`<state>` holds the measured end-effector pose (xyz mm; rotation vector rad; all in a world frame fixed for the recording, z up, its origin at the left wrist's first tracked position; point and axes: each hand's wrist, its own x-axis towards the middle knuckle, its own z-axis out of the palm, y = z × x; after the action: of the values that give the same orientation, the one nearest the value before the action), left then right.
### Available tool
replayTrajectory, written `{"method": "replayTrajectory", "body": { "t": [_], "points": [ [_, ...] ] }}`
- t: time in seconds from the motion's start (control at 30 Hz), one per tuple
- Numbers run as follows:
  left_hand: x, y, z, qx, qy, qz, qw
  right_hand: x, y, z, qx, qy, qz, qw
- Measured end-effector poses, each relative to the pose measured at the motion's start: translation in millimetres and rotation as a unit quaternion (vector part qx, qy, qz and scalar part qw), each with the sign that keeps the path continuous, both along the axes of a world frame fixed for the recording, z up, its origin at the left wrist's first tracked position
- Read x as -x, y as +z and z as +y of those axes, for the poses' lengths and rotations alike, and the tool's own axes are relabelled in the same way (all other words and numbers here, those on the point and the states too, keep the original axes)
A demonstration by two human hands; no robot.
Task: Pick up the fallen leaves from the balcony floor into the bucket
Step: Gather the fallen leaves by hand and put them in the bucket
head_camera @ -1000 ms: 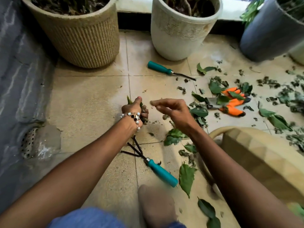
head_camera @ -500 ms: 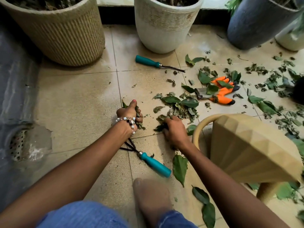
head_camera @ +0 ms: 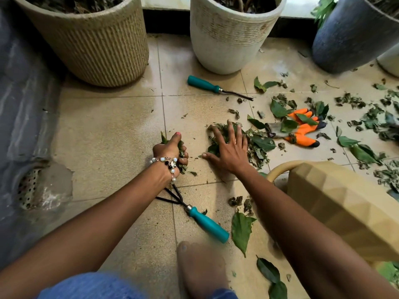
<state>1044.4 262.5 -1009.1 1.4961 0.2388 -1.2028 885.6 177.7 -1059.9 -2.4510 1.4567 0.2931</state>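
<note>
Tiled balcony floor point(head_camera: 108, 134) underfoot, and the tan bucket point(head_camera: 345, 212) sits at the person's right, just beside the right forearm. Ribbed beige pot point(head_camera: 97, 39) and white pot point(head_camera: 231, 35) stand at the back. Fallen leaves point(head_camera: 261, 143) lie scattered across the tiles to the right, some over an orange glove point(head_camera: 302, 128). Right hand point(head_camera: 228, 147) is flat on a leaf heap, fingers point(head_camera: 231, 130) spread straight. Left hand point(head_camera: 170, 149) is fisted tight round a clump of leaves point(head_camera: 182, 154), above a teal-handled hand rake point(head_camera: 205, 221).
</note>
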Motion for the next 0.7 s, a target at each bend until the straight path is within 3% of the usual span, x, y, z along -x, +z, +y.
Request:
{"method": "replayTrajectory", "body": {
  "t": [0.17, 0.27, 0.4, 0.5, 0.6, 0.7],
  "points": [
    [-7, -2, 2, 0.004, -0.008, 0.012, 1.000, -10, -8, -7, -0.007, -0.014, -0.027, 1.000],
    [-13, -3, 1, 0.002, -0.017, 0.007, 1.000, -14, -15, 14, 0.058, -0.013, -0.095, 0.994],
    [-15, -3, -1, -0.004, -0.017, 0.010, 1.000, -8, -22, 16, 0.103, 0.044, -0.110, 0.988],
    [-12, -5, -1, -0.012, -0.021, 0.014, 1.000, -11, -12, 8, 0.034, -0.040, -0.233, 0.971],
    [-7, -5, -3, -0.010, -0.025, 0.020, 0.999, -20, 16, 6, -0.037, -0.188, -0.361, 0.913],
    [-1, -2, -7, -0.008, -0.024, 0.026, 0.999, -26, 46, 9, -0.194, -0.315, -0.541, 0.756]
  ]
}}
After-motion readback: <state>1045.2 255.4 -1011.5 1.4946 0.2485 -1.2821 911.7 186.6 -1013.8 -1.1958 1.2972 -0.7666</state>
